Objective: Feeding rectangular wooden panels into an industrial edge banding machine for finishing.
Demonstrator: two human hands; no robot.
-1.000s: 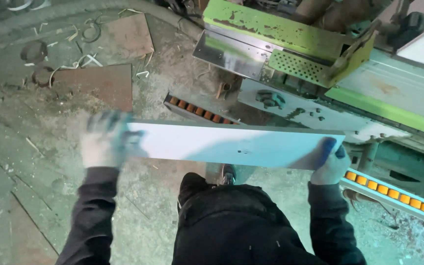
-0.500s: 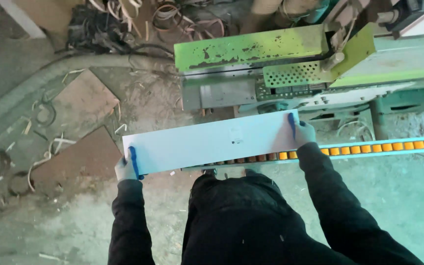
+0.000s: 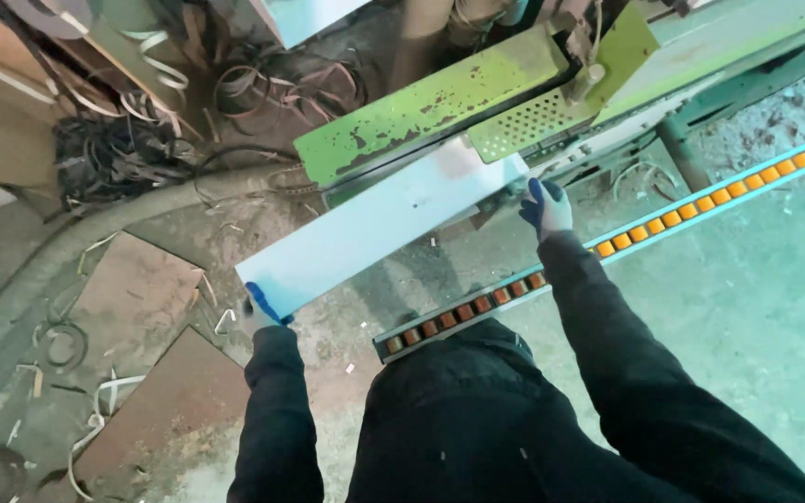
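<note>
Both gloved hands grasp the long white panel (image 3: 379, 228) by its 2 ends, left hand (image 3: 261, 312) near, right hand (image 3: 545, 207) far, holding it level against the green machine (image 3: 421, 126), above the roller rail (image 3: 607, 247).

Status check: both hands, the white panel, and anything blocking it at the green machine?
Left hand and right hand grip opposite ends of white panel. Panel tilted, far edge at green machine. Nothing seen blocking it.
</note>
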